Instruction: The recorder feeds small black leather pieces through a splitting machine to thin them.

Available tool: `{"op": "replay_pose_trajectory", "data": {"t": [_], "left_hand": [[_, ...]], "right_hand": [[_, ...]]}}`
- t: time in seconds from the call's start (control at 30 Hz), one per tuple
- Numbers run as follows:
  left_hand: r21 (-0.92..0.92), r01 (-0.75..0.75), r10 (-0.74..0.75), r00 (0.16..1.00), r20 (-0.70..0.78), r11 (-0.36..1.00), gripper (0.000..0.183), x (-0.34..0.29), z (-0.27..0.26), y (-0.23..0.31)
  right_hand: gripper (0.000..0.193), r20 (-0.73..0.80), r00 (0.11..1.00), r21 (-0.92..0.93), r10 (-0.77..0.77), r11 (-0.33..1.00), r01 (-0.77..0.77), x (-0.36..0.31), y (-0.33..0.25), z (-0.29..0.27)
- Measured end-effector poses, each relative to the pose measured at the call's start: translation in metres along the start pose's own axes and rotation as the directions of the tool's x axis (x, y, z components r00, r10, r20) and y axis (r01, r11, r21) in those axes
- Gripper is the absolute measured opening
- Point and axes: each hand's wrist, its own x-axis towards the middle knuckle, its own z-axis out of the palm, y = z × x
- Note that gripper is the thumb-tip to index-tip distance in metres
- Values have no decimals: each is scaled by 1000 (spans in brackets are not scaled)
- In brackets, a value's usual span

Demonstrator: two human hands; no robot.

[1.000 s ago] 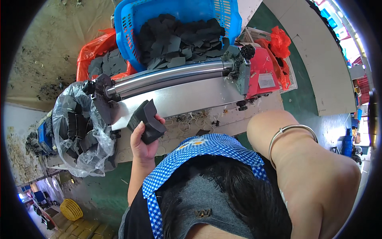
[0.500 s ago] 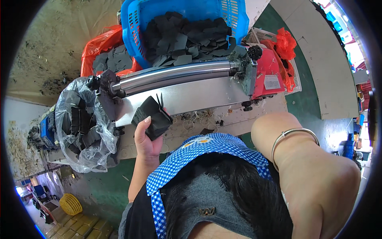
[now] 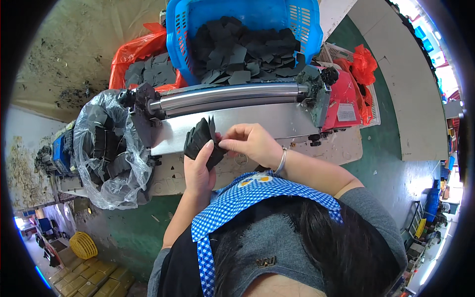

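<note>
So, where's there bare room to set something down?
Mostly bare: the plate between roller and right hand, and the table corner by the red housing. Crowded: the left end, around the black stack and clear bag; behind, the filled blue basket.

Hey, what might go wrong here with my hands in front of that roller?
The fanned black pieces could slip from your left hand, since their edges are spread unevenly. The bracelet by your right hand might catch if it reaches the metal roller; I can't tell whether that's turning.
</note>
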Motion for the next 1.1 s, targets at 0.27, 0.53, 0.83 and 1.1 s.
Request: {"op": "replay_pose_trajectory", "data": {"t": [0.27,0.53,0.83,1.1], "left_hand": [[-55,34,-36,999,-25,998,32,17,-18,-9],[86,-56,62,996,-70,995,31,25,-28,-10],[203,-125,152,980,-124,971,31,26,-43,-21],[232,-149,182,975,-129,961,32,28,-37,-22]], "right_hand": [[8,-178,983,-69,34,997,-47,8,23,0],[13,-474,827,111,302,952,-285,46,29,-49],[15,139,802,-798,-581,413,438,24,34,-29],[16,98,742,-907,-663,248,341,44,42,-60]]}}
